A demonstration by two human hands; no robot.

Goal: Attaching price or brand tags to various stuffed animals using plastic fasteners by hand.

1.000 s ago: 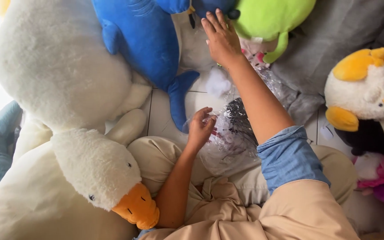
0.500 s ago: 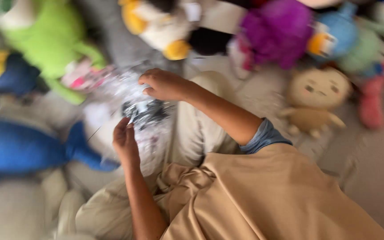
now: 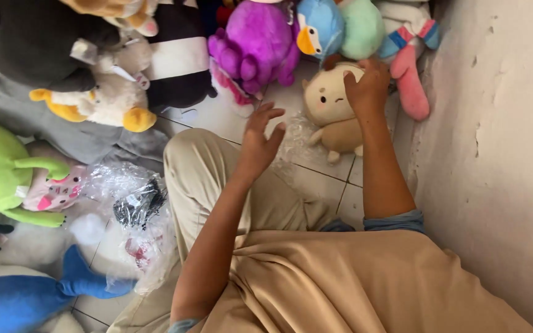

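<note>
Right hand (image 3: 368, 86) is clamped over the top of the beige plush (image 3: 331, 114), upper centre-right of the frame, fingers curled onto its head, so a grip, though thumb side is hidden. Left hand (image 3: 259, 143) hovers just left of it, fingers spread wide, holding nothing. Plush sits on the tiled floor (image 3: 316, 185), squeezed between the purple plush (image 3: 257, 43) and the pink plush (image 3: 411, 80), near the wall (image 3: 501, 154). Risk, as I read it: a one-handed pinch on soft round fabric can slip, or drag the pink and blue (image 3: 319, 24) neighbours over, since they lean in close. Crinkly clear plastic (image 3: 294, 139) lies beside the beige one and could snag on it. Materials: short-pile fleece, squashy, rounded head, stubby legs; purple one is shaggier; floor is smooth hard tile; wall is rough and chipped. More clear wrap (image 3: 134, 203) at lower left, well apart.
</note>
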